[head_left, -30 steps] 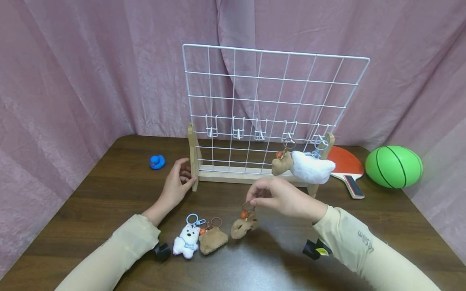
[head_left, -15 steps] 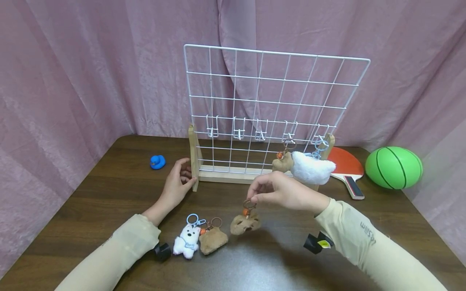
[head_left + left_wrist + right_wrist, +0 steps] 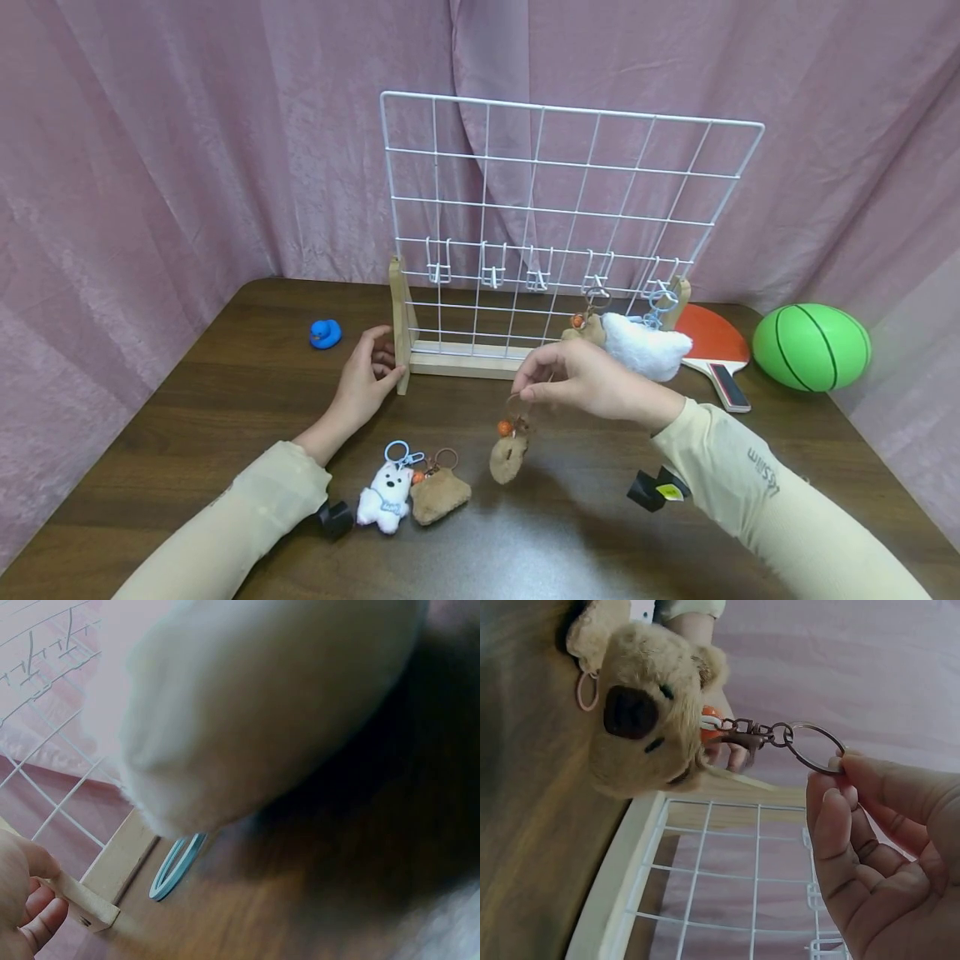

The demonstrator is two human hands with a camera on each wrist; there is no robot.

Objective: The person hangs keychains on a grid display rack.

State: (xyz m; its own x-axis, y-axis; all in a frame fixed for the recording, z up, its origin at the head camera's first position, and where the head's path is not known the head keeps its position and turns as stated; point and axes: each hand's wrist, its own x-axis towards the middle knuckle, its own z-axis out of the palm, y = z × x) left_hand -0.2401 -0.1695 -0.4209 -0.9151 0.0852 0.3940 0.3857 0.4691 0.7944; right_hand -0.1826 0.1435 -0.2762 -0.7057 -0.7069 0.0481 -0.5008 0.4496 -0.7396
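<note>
Keychain (image 3: 508, 460) pinched by its ring (image 3: 801, 757) in right hand (image 3: 581, 383), above the surface (image 3: 225, 400) at the wire rack's (image 3: 465, 364) six o'clock; wooden post (image 3: 401, 321) at eight o'clock gripped by left hand (image 3: 362, 385). Possible drop from a slipping pinch; possible swing into white plush (image 3: 647, 346) at keychain's two o'clock.

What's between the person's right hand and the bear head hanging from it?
The right wrist view shows a brown ring, short chain and orange bead, then the bear head.
</note>
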